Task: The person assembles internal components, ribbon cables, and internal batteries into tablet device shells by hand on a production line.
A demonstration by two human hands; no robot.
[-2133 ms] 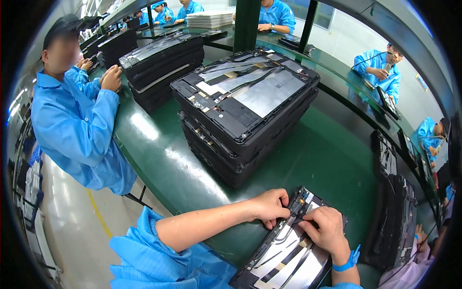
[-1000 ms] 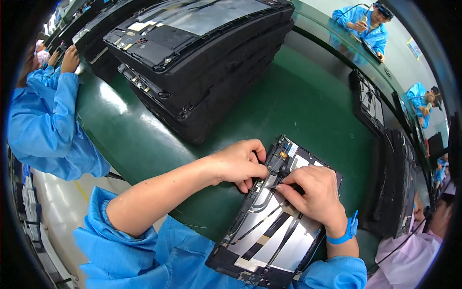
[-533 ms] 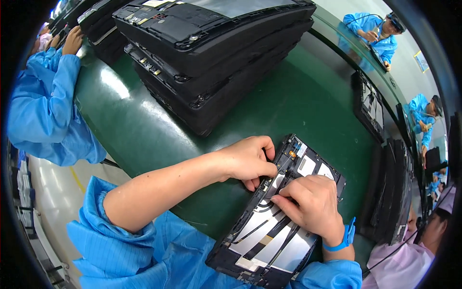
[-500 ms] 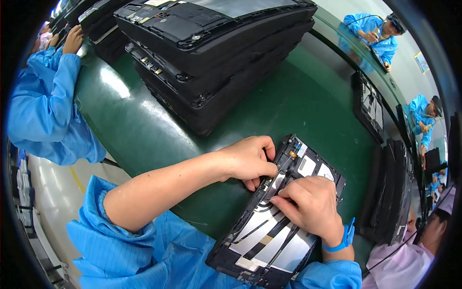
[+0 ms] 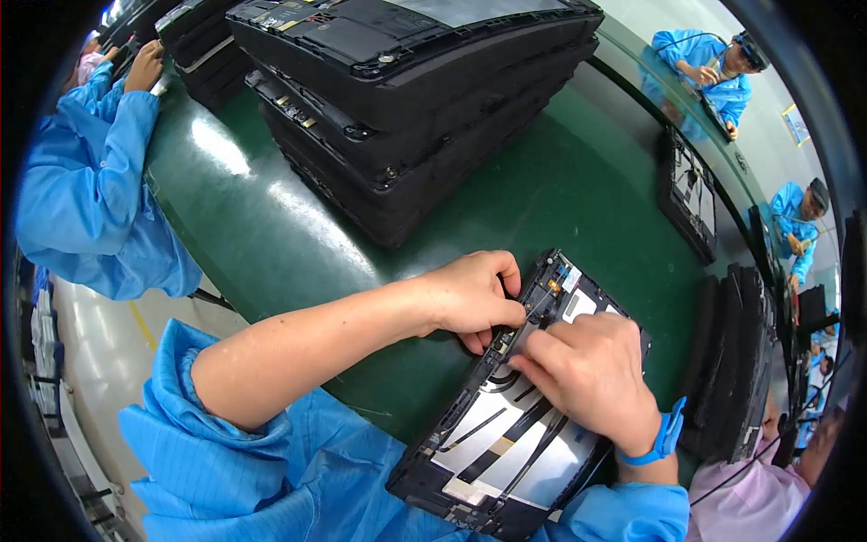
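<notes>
An opened tablet-like device (image 5: 533, 452) lies slanted in front of me, its black frame around silver plates, dark cables and flat strips. My left hand (image 5: 479, 298) is closed on the frame's upper left edge, thumb and forefinger meeting at the rim. Over the middle of the device, my right hand (image 5: 591, 375) is held in a pinch close to the black cables near the left rim. Whatever is between those fingertips is hidden. A blue band (image 5: 668, 438) circles my right wrist.
A tall stack of black device housings (image 5: 415, 117) stands on the green table (image 5: 578, 181) beyond my left hand. More devices (image 5: 736, 361) stand at the right, and another opened one (image 5: 691, 194) lies farther back. A person in blue (image 5: 90, 190) is at the left.
My right hand has shifted slightly away from me along the device, still pinched. My left hand keeps its place on the edge. The whole view has tilted a little.
</notes>
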